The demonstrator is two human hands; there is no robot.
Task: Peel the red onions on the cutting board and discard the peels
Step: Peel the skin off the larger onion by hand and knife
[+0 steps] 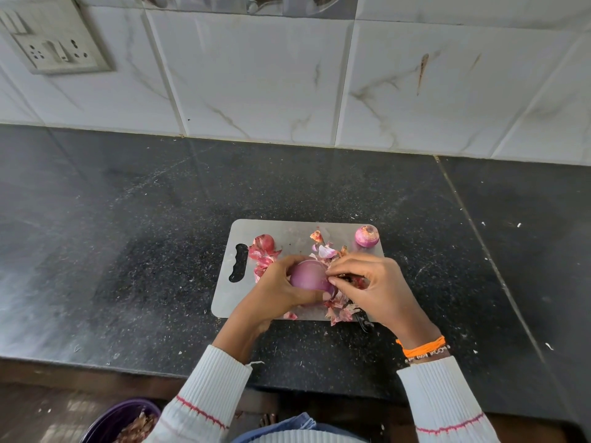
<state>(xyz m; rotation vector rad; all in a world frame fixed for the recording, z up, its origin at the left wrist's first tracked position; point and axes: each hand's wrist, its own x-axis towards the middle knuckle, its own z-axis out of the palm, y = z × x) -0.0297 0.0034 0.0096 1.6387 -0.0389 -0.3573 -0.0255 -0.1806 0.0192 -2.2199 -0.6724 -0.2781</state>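
Left hand (275, 292) grips a half-peeled red onion (308, 278) at frame centre; right hand (374, 286) pinches what looks like its skin, above the steel cutting board (287, 231)

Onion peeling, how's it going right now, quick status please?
Left hand grips onion; right hand pinches its skin. Second onion waits on cutting board. Loose peels litter it.

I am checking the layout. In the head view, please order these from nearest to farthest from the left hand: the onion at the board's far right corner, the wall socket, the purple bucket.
1. Onion, on the cutting board, up and right of the left hand.
2. Purple bucket, on the floor, lower left.
3. Wall socket, upper left on the tiles.
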